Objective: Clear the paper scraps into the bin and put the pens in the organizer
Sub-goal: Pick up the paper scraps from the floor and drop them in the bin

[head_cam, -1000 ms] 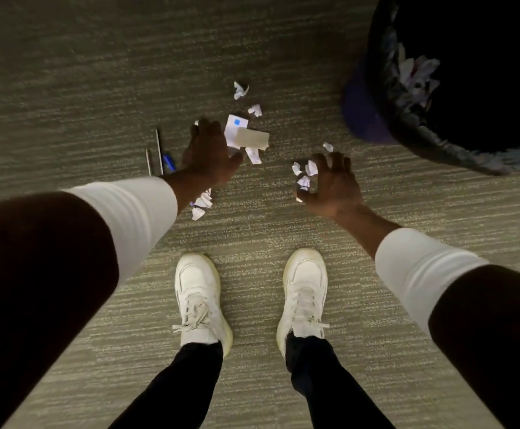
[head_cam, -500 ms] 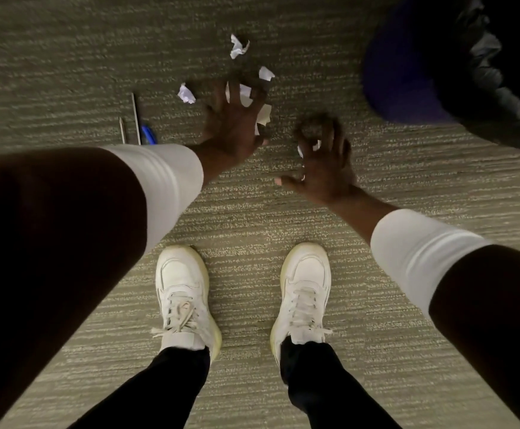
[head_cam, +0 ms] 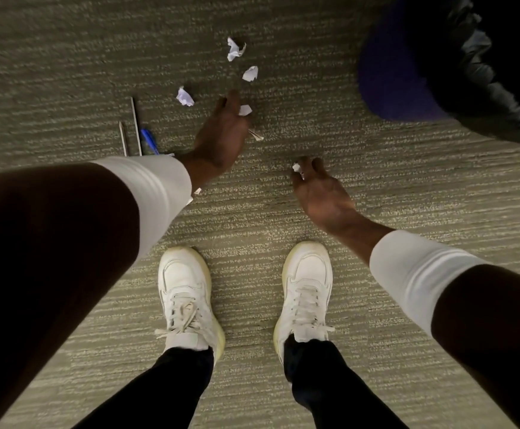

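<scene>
My left hand [head_cam: 220, 134] is closed around white paper scraps, with bits [head_cam: 245, 109] sticking out past its fingers. My right hand [head_cam: 317, 190] is cupped over small scraps, one [head_cam: 296, 167] showing at the fingertips. Three crumpled scraps lie loose on the carpet beyond my left hand: one [head_cam: 235, 49] farthest, one [head_cam: 250, 73] nearer, one [head_cam: 185, 96] to the left. A blue pen [head_cam: 149, 140] and two thin grey pens [head_cam: 135, 125] lie left of my left wrist, partly hidden by the sleeve. The bin [head_cam: 407, 72], purple with a black liner, stands at the top right.
I stand on grey-green striped carpet [head_cam: 67, 57]. My two white sneakers [head_cam: 187, 292] [head_cam: 306, 289] are planted below the hands. Tiny scraps [head_cam: 197, 191] peek out by my left sleeve. No organizer is in view.
The larger paper pieces that lay by my left hand are gathered into it. My right hand has closed over its scraps and drawn back toward me. The view shifted, so the bin's inside is hidden.
</scene>
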Demonstrator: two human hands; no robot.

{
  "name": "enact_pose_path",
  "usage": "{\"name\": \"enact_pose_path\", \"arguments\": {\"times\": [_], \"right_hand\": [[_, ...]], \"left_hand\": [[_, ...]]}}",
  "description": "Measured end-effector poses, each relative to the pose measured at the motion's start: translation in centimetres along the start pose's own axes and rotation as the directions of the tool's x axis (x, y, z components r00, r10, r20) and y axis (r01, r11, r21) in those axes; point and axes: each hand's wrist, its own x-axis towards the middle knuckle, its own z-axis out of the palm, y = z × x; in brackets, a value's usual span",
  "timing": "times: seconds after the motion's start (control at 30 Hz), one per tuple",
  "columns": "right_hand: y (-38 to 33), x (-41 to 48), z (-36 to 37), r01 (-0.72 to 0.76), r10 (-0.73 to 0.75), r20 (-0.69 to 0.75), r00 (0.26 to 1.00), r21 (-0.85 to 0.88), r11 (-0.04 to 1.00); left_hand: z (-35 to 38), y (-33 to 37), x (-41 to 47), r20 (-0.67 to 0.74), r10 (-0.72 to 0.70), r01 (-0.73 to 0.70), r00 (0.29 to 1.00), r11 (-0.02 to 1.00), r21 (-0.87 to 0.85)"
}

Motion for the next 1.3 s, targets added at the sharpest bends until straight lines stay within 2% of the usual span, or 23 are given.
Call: {"name": "enact_pose_path", "arguments": {"times": [0.23, 0.33, 0.43, 0.53, 0.63, 0.8, 0.93, 1.03, 1.17, 1.3], "right_hand": [[-0.6, 1.0, 0.4, -0.058, 0.059, -0.001, 0.998, 0.132, 0.99], [-0.6, 0.9, 0.2, -0.063, 0.067, -0.019, 0.998, 0.144, 0.988], [-0.8, 0.8, 0.4, -0.062, 0.071, -0.054, 0.996, 0.163, 0.985], [-1.0, 0.6, 0.9, -0.018, 0.038, -0.088, 0.995, 0.217, 0.976], [-1.6, 0.2, 1.4, 0.004, 0.033, -0.151, 0.988, 0.242, 0.97], [-2.5, -2.1, -0.7, -0.049, 0.144, -0.195, 0.97, 0.427, 0.903], [-3.1, -4.8, -4.7, -0.089, 0.278, -0.238, 0.931, 0.591, 0.802], [-2.9, -6.5, -8.3, -0.084, 0.38, -0.309, 0.872, 0.67, 0.738], [-1.3, -8.3, -13.4, -0.085, 0.501, -0.356, 0.788, 0.744, 0.662], [1.3, -10.1, -18.6, -0.114, 0.572, -0.368, 0.733, 0.762, 0.637]], "left_hand": [[0.1, -0.6, -0.1, -0.088, -0.075, 0.056, 0.993, 0.976, -0.21], [-0.3, -0.8, 0.1, -0.112, -0.076, 0.053, 0.991, 0.978, -0.2], [-1.3, -0.9, 0.8, -0.034, -0.073, 0.07, 0.997, 0.994, -0.08], [-2.1, -1.0, 1.1, 0.0, -0.107, 0.106, 0.994, 0.991, -0.075], [-2.4, -1.5, 0.7, -0.001, -0.148, 0.148, 0.989, 0.985, -0.09], [-4.0, -1.0, -2.0, -0.035, -0.229, 0.214, 0.973, 0.947, -0.238], [-6.7, 1.3, -4.0, -0.065, -0.321, 0.281, 0.945, 0.897, -0.342], [-9.6, 3.8, -4.4, -0.104, -0.384, 0.309, 0.918, 0.853, -0.421], [-15.1, 7.4, -3.9, -0.103, -0.42, 0.306, 0.902, 0.789, -0.532], [-20.5, 10.2, -2.3, -0.135, -0.442, 0.273, 0.887, 0.736, -0.62]]}}
